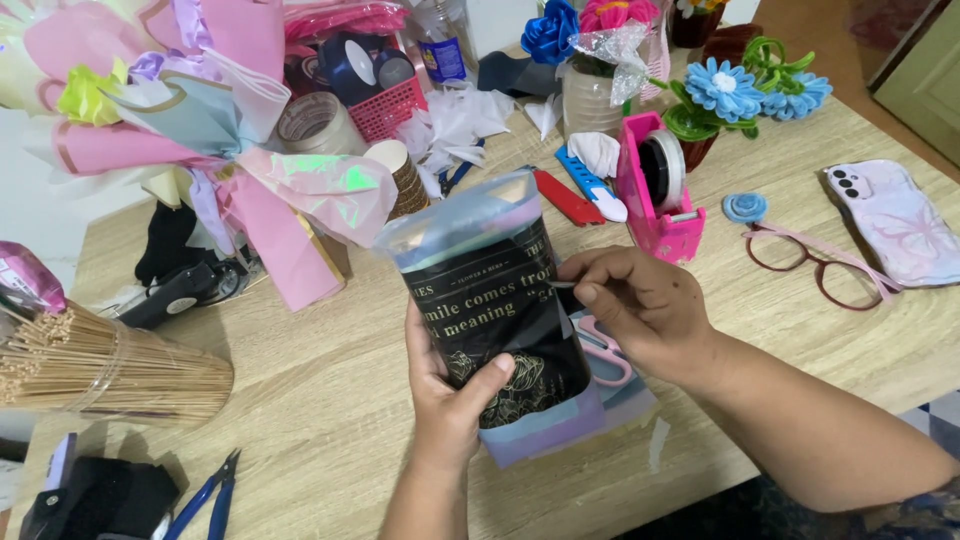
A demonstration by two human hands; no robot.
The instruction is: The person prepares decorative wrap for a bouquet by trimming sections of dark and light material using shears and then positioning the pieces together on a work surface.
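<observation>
Black paper with pale lettering and gold line art, backed by lilac and blue sheets, forms a wrap (500,320) held upright above the wooden desk (330,400), near the middle of the view. Left hand (445,395) grasps the wrap from below and behind, thumb pressed across the black front, fingers hidden behind it. Right hand (640,305) is at the wrap's right edge, thumb and forefinger pinched on a small clear strip, probably tape, touching the paper; grip clenched on that strip. Pink scissors (605,350) lie on the desk just behind the wrap, under the right hand. Pink tape dispenser (660,195) stands beyond the right hand, with a red and a blue cutter (590,185) beside it. Pink-rimmed glasses (815,265) and a phone (895,220) in a marbled case lie well apart to the right. Yarn flowers (735,90) in blue sit in pots at the far edge. Bundled wooden sticks (110,370) lie at left, blue pliers (205,495) near the front edge, and a pastel bouquet (180,110) fills the upper left.
</observation>
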